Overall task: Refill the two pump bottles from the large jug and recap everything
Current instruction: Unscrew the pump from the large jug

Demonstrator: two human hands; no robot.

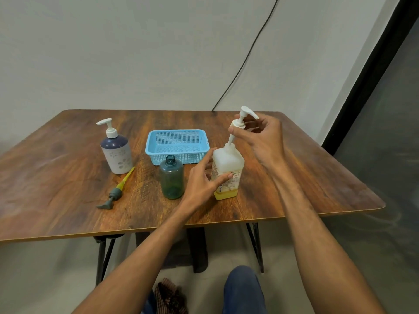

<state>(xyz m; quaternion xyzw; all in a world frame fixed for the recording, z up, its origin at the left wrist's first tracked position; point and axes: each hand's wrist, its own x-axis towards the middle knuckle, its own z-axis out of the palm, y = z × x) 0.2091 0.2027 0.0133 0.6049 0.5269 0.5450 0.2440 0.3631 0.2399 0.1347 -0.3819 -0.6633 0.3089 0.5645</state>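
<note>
The jug (229, 162) stood upright on the table (68, 200) near its front right, just right of the teal bottle (171, 180), with a shallow layer of yellow liquid at its bottom. The left hand (201, 177) held the jug's body, thumb across the label and fingers round the left side. The right hand (265, 141) pinched the collar of the jug pump (241, 120) between thumb and fingertips, the other fingers loosely spread; the pump was raised clear of the neck and tilted, with its tube reaching down into the opening. The teal bottle stood upright with its neck open, apart from the jug. Its grey pump (115, 192) lay flat on the table to the left, its yellow tube pointing toward the white bottle (116, 155), which stood at the left with its pump on. A blue basket (181, 158) sat just behind the teal bottle.
</note>
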